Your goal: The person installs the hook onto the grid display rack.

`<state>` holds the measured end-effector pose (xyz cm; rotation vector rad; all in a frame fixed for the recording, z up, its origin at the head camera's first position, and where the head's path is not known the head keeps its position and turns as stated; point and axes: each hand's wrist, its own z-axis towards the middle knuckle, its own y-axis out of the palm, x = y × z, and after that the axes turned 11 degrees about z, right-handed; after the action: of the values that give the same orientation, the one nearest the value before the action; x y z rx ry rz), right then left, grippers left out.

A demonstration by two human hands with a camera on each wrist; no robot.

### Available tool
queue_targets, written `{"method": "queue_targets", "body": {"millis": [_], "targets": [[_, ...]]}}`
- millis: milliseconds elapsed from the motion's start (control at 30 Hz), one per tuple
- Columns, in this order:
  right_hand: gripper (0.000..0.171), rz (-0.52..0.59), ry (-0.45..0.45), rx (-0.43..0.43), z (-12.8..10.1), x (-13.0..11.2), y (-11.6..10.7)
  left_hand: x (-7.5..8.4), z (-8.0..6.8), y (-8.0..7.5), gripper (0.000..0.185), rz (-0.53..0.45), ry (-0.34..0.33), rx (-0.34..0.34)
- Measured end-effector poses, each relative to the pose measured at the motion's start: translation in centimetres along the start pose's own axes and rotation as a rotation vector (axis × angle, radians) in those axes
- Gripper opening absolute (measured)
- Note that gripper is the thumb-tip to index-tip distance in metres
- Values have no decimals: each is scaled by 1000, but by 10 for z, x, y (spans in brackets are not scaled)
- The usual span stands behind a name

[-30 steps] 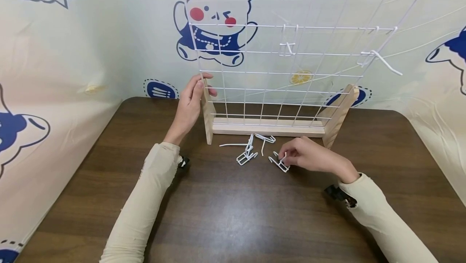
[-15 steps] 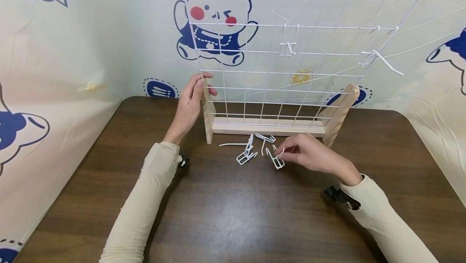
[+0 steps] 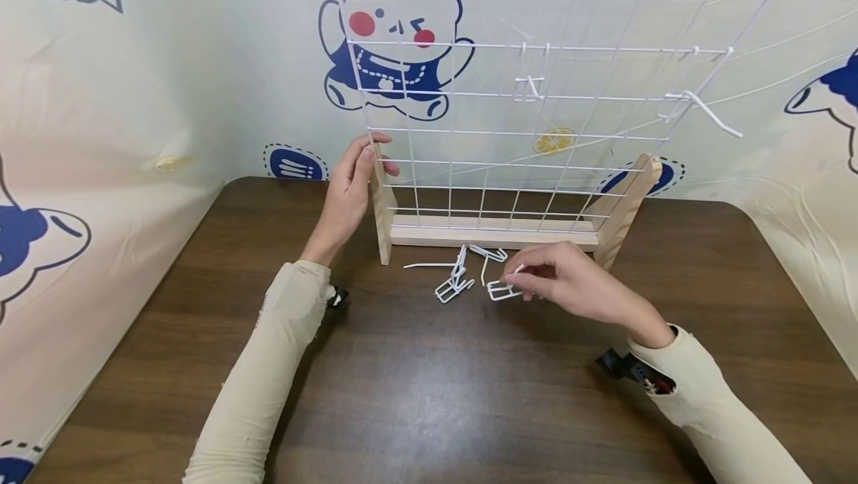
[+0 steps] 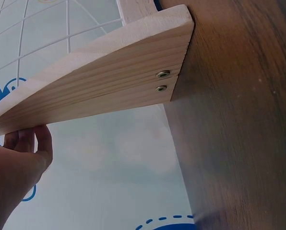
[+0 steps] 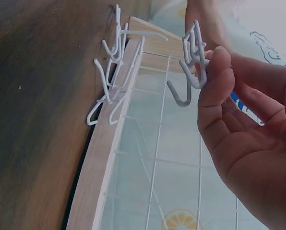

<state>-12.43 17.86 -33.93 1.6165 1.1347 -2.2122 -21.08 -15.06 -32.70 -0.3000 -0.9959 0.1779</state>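
Just above the worktop (image 3: 429, 395), a white wire hook (image 3: 501, 290) is pinched by the right hand (image 3: 570, 283) while the rack's wooden left foot (image 3: 383, 208) is gripped by the left hand (image 3: 348, 193); the thin hook could be dropped among the loose hooks (image 3: 456, 275) if that pinch slackens.

white coated wire grid (image 3: 536, 89), pale raw wood stand (image 3: 492, 233), dark wood-grain table (image 3: 429, 395).
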Motion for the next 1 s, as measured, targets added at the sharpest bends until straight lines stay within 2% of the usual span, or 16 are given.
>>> {"method": "queue_targets", "body": {"millis": [267, 400, 633, 1000], "targets": [[20, 16, 29, -3, -2, -5, 2, 0, -1, 1, 34, -11, 2, 3], [24, 55, 27, -24, -2, -5, 2, -1, -1, 1, 36, -8, -1, 0], [22, 126, 82, -14, -3, -7, 3, 0, 0, 1, 35, -10, 0, -2], [17, 136, 59, 168, -3, -14, 1, 1, 1, 0, 35, -8, 4, 0]]}}
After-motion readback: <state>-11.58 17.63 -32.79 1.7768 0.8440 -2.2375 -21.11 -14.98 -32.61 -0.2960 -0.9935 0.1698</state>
